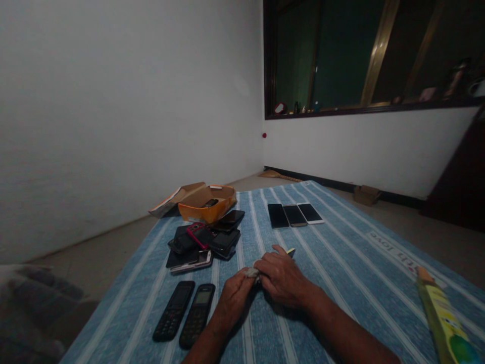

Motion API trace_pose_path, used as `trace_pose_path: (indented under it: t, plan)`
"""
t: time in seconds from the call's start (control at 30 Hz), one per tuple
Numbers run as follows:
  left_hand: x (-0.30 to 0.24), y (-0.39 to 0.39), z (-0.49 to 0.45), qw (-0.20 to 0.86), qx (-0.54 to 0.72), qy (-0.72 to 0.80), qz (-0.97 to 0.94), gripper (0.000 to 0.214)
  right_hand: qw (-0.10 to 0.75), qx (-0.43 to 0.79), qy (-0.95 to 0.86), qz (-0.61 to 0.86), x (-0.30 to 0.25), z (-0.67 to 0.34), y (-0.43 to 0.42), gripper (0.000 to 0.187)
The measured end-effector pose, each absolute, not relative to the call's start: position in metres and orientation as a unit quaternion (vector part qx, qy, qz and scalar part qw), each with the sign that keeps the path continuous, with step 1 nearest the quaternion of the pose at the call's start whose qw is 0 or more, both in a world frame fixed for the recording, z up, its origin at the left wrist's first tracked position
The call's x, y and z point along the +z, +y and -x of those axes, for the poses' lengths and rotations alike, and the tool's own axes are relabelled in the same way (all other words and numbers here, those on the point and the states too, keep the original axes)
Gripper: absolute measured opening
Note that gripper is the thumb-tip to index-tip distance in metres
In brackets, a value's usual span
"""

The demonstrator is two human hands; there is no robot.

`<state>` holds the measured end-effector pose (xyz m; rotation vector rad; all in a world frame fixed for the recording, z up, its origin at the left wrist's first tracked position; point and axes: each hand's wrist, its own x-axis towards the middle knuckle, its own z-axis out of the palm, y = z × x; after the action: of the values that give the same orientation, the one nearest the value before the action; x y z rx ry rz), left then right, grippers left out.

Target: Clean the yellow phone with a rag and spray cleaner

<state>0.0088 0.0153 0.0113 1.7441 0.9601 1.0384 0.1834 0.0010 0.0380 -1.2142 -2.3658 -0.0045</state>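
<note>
My left hand point(234, 296) and my right hand point(282, 277) meet over the blue striped cloth point(341, 263). The left hand's fingers are curled around a small pale wad point(251, 273), maybe cloth or tissue. My right hand is closed over something thin whose light tip point(291, 251) sticks out past the fingers; I cannot make out what it is. Two black keypad phones point(185, 312) lie side by side just left of my left forearm.
A heap of phones point(206, 240) with a pink one on top lies ahead on the left, with an open orange box point(206, 202) behind it. Three smartphones point(294, 214) lie in a row further ahead. A yellow-green bat point(443, 316) rests at the right.
</note>
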Motion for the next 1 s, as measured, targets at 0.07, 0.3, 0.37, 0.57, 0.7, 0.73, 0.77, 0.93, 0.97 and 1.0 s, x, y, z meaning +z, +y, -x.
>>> trace_pose_path:
  t: [0.07,0.3,0.37,0.57,0.7,0.73,0.77,0.93,0.97,1.0]
  plan:
    - [0.012,0.015,-0.009,0.432,0.418,0.391,-0.697,0.035,0.234,-0.004,-0.864,0.445,0.040,-0.183,0.000,0.012]
    - [0.011,0.015,-0.008,0.425,0.411,0.417,-0.690,0.039,0.223,-0.006,-0.876,0.429,0.042,-0.186,0.000,0.012]
    - [0.009,0.016,-0.007,0.426,0.406,0.419,-0.691,0.040,0.220,-0.006,-0.876,0.429,0.039,-0.186,0.002,0.014]
    - [0.006,0.018,-0.005,0.417,0.392,0.428,-0.700,0.038,0.219,0.005,-0.875,0.431,0.036,-0.188,0.006,0.012]
    - [0.010,0.018,-0.005,0.409,0.384,0.416,-0.716,0.038,0.214,0.013,-0.871,0.443,0.040,-0.192,0.007,0.012]
    - [0.012,0.018,-0.005,0.410,0.383,0.408,-0.720,0.037,0.213,0.016,-0.869,0.446,0.041,-0.194,0.007,0.013]
    - [0.013,0.017,-0.006,0.411,0.384,0.400,-0.723,0.036,0.212,0.019,-0.868,0.450,0.042,-0.198,0.008,0.013]
    - [0.016,0.015,-0.006,0.415,0.378,0.401,-0.724,0.038,0.210,0.045,-0.865,0.453,0.041,-0.224,0.018,0.013]
    - [0.017,0.015,-0.006,0.412,0.375,0.407,-0.724,0.040,0.211,0.052,-0.864,0.455,0.040,-0.230,0.020,0.013]
    - [0.017,0.015,-0.006,0.409,0.372,0.412,-0.724,0.041,0.212,0.058,-0.862,0.457,0.040,-0.235,0.022,0.012]
